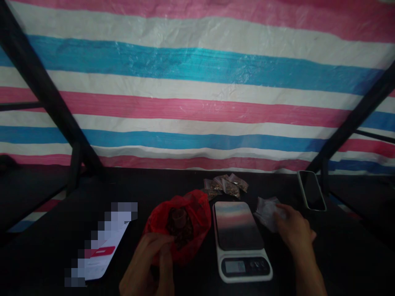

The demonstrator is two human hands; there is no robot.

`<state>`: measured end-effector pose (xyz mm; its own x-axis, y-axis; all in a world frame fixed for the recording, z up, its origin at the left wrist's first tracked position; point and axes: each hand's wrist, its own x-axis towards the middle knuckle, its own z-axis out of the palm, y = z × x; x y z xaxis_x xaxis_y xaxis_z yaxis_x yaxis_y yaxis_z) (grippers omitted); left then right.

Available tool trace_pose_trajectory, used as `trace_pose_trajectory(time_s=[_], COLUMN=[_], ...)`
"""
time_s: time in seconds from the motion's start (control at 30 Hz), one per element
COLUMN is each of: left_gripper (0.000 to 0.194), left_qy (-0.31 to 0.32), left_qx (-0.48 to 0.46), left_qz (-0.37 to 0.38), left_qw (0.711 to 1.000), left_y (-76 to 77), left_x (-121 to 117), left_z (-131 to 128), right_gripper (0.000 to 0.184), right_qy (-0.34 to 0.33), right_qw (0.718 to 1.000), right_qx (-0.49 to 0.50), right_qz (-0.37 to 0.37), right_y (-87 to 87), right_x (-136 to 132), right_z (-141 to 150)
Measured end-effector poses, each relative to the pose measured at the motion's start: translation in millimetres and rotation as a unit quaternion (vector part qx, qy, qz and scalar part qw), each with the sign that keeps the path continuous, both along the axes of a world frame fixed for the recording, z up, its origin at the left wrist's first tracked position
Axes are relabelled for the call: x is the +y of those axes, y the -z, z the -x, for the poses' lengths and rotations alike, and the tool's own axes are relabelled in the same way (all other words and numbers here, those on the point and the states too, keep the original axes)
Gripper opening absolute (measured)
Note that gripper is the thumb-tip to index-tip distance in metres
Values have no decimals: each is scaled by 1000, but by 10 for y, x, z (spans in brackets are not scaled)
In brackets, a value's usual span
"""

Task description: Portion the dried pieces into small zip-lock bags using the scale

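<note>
A red plastic bag (197, 207) of dark brown bits lies open on the dark table, with a small brown cup (179, 218) standing in it. My left hand (151, 263) grips the bag's near edge, fingers curled on the plastic. My right hand (293, 230) rests on a pile of small clear empty bags (265, 209) right of a white kitchen scale (240, 238); its fingers press down on the pile. Nothing lies on the scale's shiny platform.
Several small filled clear packets (225, 185) lie behind the scale. A phone (311, 190) lies face up at the right. A white paper with a red mark (101, 246) lies at the left. A striped tarpaulin (197, 82) and black frame bars (46, 90) close off the back.
</note>
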<state>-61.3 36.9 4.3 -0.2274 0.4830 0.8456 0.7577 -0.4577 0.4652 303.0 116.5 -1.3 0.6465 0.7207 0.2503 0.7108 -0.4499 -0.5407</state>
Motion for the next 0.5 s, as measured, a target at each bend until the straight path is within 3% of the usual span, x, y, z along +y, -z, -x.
trace_pose_trajectory(time_s=[0.13, 0.27, 0.4, 0.5], left_gripper=[15, 17, 22, 18], left_qy=[31, 39, 71, 60], left_qx=[40, 54, 62, -10], left_qz=[-8, -34, -58, -20], left_qw=[999, 997, 994, 998], left_y=[-14, -53, -38, 25], left_x=[3, 23, -34, -113], left_z=[-50, -117, -244, -389], right_gripper=[44, 42, 63, 66], right_qy=[49, 30, -31, -130], right_qw=[998, 988, 917, 857], right_qx=[17, 87, 296, 436], right_qz=[-34, -125, -266, -241], right_y=[-127, -300, -481, -561], right_x=[-100, -226, -287, -287], right_z=[-66, -37, 215, 528])
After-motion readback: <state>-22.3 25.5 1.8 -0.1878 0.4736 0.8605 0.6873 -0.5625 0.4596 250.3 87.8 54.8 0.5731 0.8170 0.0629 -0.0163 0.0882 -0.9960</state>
